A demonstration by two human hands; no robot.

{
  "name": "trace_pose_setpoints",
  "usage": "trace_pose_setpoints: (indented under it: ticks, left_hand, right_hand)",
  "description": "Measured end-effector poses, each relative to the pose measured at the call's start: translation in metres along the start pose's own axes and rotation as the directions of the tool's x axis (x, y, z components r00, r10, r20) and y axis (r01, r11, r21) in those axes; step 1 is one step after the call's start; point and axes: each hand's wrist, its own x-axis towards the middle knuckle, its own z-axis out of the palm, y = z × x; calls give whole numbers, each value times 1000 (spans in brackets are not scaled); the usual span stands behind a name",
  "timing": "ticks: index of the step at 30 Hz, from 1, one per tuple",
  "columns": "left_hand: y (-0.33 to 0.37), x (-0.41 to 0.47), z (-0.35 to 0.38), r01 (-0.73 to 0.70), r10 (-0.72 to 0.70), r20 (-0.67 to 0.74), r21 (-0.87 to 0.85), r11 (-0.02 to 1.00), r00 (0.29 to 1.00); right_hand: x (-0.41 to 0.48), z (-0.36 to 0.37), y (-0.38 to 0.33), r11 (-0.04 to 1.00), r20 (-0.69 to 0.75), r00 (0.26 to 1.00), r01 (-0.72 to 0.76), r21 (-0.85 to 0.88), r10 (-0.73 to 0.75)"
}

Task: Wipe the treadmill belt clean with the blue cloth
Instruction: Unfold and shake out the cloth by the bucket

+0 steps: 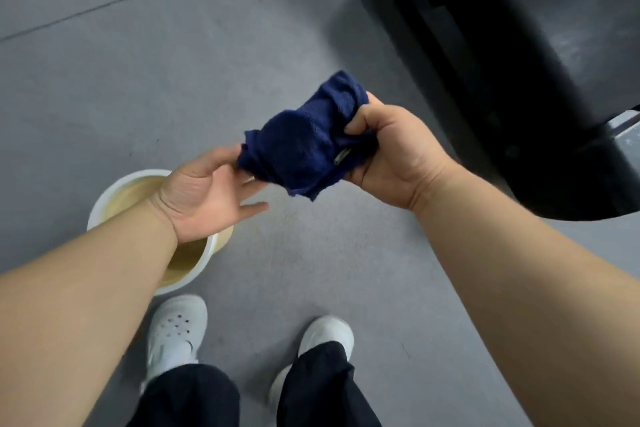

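Note:
The blue cloth point(311, 142) is bunched up in the air between my hands, above the grey floor. My right hand point(391, 156) grips its right end in a fist, fingers curled round the fabric. With its palm turned up, my left hand point(207, 194) pinches the cloth's left edge with the thumb, and the other fingers stretch out under it. The treadmill point(485, 80) stands at the upper right, a black frame with its dark belt point(588, 3) running off the top right edge. Neither hand touches the treadmill.
A white bucket point(104, 198) of yellowish water stands on the floor under my left forearm. My two white shoes point(176, 329) and dark trouser legs are at the bottom. Grey floor point(138, 62) stretches left of the treadmill.

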Motion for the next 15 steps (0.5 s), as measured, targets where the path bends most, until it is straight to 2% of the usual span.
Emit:
trace_pose_setpoints:
  ticks: [4, 6, 8, 12, 15]
  left_hand:
    - [-19, -15, -37, -41, 33, -144, -51, 998, 989]
    - [-22, -25, -56, -54, 27, -193, -134, 990, 981]
    - [-24, -34, -77, -72, 36, -252, -138, 988, 967]
    - [-25, -52, -125, -164, 155, -549, 32, 986, 822]
    - [-37, -58, -155, -98, 172, -546, 162, 982, 820]
  right_hand:
    - [10, 21, 53, 995, -4, 996, -84, -45, 84]
    - [18, 41, 82, 997, 4, 997, -82, -2, 82]
    - [29, 62, 108, 996, -24, 997, -73, 59, 75]
    - [51, 88, 159, 998, -115, 992, -61, -28, 58]
    - [65, 90, 198, 976, -282, 959, -100, -194, 42]
